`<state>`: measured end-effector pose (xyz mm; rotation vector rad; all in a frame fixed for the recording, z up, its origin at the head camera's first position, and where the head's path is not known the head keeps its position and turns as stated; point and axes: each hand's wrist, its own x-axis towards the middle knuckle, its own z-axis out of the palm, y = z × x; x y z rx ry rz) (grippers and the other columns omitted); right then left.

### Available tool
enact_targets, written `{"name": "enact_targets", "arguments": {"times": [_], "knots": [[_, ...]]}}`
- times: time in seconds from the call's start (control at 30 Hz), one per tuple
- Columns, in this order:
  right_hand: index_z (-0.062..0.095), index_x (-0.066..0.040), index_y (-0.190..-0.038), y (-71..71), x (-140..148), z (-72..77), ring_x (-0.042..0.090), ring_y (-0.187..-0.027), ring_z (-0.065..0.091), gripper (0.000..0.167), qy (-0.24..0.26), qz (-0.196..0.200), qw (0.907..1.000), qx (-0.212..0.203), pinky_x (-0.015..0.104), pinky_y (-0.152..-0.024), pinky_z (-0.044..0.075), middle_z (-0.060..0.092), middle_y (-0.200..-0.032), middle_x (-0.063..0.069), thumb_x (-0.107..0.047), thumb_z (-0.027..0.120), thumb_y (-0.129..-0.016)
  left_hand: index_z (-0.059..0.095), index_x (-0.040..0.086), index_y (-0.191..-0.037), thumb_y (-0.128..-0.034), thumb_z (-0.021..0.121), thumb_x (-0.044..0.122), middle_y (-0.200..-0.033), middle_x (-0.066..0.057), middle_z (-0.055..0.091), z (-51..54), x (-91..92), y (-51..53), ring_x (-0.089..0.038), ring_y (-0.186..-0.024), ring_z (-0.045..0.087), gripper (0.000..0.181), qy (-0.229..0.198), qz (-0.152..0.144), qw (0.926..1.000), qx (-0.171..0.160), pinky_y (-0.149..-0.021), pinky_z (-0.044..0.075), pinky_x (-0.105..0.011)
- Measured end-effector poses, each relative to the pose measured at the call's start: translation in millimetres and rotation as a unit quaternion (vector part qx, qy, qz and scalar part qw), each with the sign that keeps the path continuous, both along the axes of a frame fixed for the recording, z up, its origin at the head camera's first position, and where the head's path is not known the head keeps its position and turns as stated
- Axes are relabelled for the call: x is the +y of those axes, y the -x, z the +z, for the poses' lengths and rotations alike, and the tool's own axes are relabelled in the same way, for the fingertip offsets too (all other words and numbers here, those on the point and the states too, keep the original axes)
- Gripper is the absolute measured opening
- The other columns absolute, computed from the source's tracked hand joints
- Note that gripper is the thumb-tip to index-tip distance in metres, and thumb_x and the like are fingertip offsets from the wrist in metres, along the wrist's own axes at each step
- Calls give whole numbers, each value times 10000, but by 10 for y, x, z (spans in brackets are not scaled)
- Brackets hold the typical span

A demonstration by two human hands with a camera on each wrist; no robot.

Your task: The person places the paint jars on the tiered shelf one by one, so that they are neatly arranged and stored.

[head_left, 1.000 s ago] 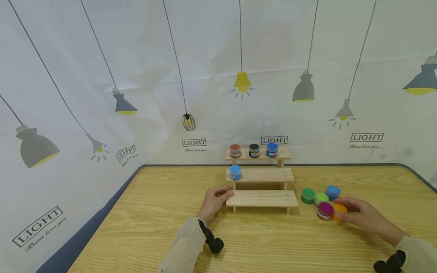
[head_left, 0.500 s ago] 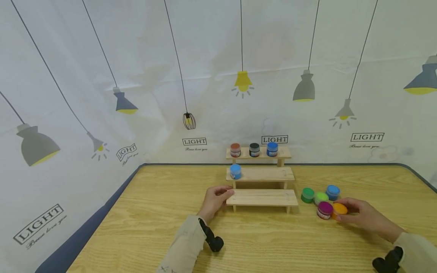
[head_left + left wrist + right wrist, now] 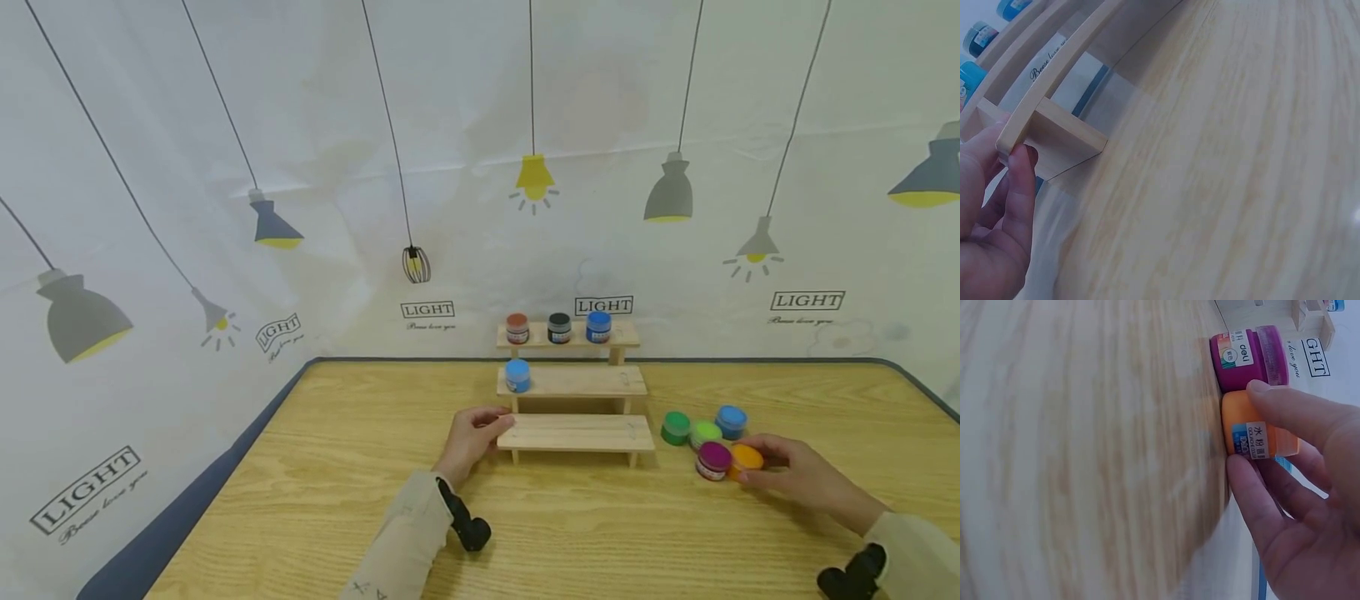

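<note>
A three-tier wooden stand (image 3: 577,433) is on the table, and my left hand (image 3: 471,442) pinches the left end of its lowest board between thumb and fingers. The left wrist view shows that board (image 3: 1047,94) in the grip. To the right, my right hand (image 3: 802,475) holds an orange paint jar (image 3: 746,461) between thumb and fingers; the jar (image 3: 1244,425) stands on the table, against a purple paint jar (image 3: 1247,359). Close behind are a light green jar (image 3: 706,436), a dark green jar (image 3: 676,428) and a blue jar (image 3: 731,422).
Brown (image 3: 517,328), black (image 3: 558,328) and blue (image 3: 598,327) jars stand on the top tier. A light blue jar (image 3: 517,376) sits at the left of the middle tier. Behind the table (image 3: 360,400) hangs a lamp-patterned white cloth (image 3: 465,208).
The head view has shifted very slightly. Both hands keep their places, and the jars and stand have not visibly moved.
</note>
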<state>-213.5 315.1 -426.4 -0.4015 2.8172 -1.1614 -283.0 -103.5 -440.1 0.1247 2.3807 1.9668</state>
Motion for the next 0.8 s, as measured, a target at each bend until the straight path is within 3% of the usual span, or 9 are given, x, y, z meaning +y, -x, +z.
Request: {"name": "enact_targets", "arguments": {"times": [0.17,0.4,0.8], "knots": [[530,95,-1099,-27,-9,22,-68,-796,484,408,52,-79,9997,209,202,-673,449,566,-1028,166,-181,642,-820,674,56,-995,-799,668,247,-805,-18,606,-2,-2,-4,-90,-559,480,274,-14,-23,10000,13,-507,429,-225],[489,101,-1167,-55,15,103,-88,-796,473,479,-65,-243,9995,191,201,-661,453,555,-1063,192,-228,615,-843,678,65,-990,-800,667,245,-786,-9,599,15,4,-18,-91,-548,474,261,-28,-22,10000,3,-497,418,-224],[461,90,-1201,-73,-100,381,-116,-823,457,465,60,-145,9991,383,204,-667,456,549,-1066,152,-211,581,-869,675,60,-998,-800,667,242,-821,-16,607,12,3,-23,-92,-601,488,269,-71,9,10000,29,-523,435,-226]]}}
